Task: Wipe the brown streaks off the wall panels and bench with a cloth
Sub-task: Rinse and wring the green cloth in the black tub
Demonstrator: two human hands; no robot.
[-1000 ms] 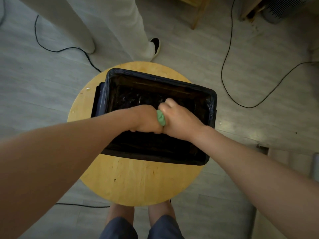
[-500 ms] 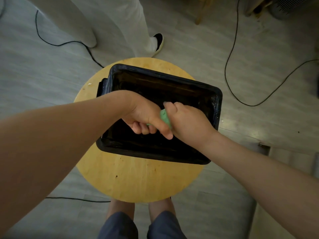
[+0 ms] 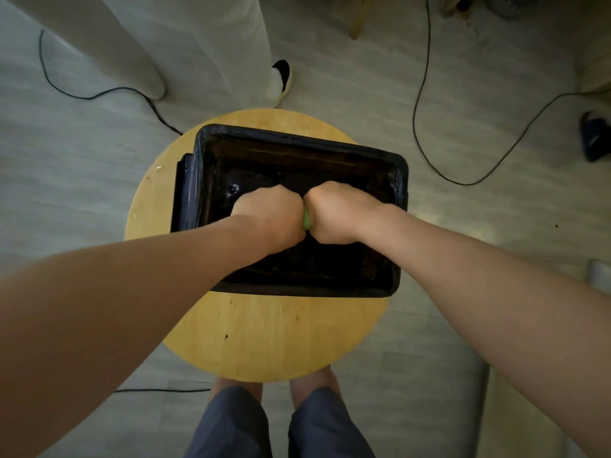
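Gripping one green cloth (image 3: 307, 222) between our two fists, we hold it over the middle of a single black tub (image 3: 299, 137). Our left hand (image 3: 269, 214) and right hand (image 3: 337, 211) are both curled tight and pressed knuckle to knuckle, so only a thin sliver of the cloth shows in the seam between them. The tub is rectangular with rounded corners, lined with glossy, wrinkled black plastic film folded over its rim, and its inside glints in spots. It sits on one round stool top (image 3: 264, 335) of smooth, pale yellow wood with a few dark specks. Three runs of thin black cable (image 3: 468, 184) lie on the grey plank floor (image 3: 66, 180). Beyond the stool stand two legs in white trousers (image 3: 211, 44), with one black-and-white shoe (image 3: 282, 77) showing. Our two knees in dark blue shorts (image 3: 231, 424) sit below the stool.
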